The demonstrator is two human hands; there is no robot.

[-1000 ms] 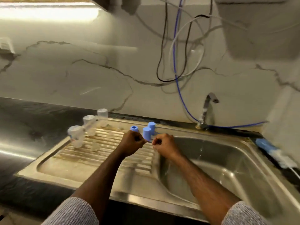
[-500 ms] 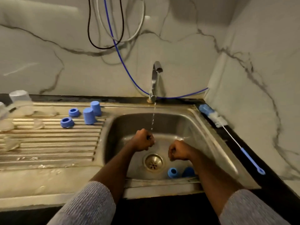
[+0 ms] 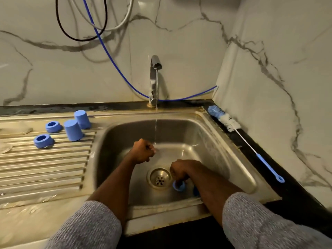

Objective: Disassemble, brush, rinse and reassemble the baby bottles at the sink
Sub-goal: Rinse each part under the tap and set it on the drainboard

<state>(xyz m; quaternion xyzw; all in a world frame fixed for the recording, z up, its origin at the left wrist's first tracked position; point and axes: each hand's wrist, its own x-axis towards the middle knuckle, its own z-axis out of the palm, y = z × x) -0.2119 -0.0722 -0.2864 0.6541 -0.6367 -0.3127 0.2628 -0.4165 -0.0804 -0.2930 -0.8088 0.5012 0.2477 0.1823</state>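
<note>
- Your left hand point(image 3: 143, 151) is curled into a fist in the sink basin point(image 3: 206, 141), just beside the thin stream of water falling from the tap point(image 3: 154, 78); whether it holds anything you cannot tell from here.
- Your right hand point(image 3: 179, 170) reaches down at the near side of the basin, right of the drain point(image 3: 159, 177), its fingers pinching the rim of a blue bottle ring point(image 3: 178, 186) that rests on the basin floor.
- A second blue piece point(image 3: 195, 191) lies just right of that ring, mostly hidden by your right forearm.
- The hands are apart, with the drain between and below them.
- On the ribbed drainboard point(image 3: 45, 168) to your left stand two blue caps point(image 3: 73, 130) upside down and two more blue rings point(image 3: 43, 140), clustered near the basin's left edge.
- The bottle brush point(image 3: 231, 124) lies along the dark counter strip on the basin's right rim, bristles toward the back wall, handle loop toward you.
- A blue hose point(image 3: 115, 63) hangs behind the tap against the marble wall.
</note>
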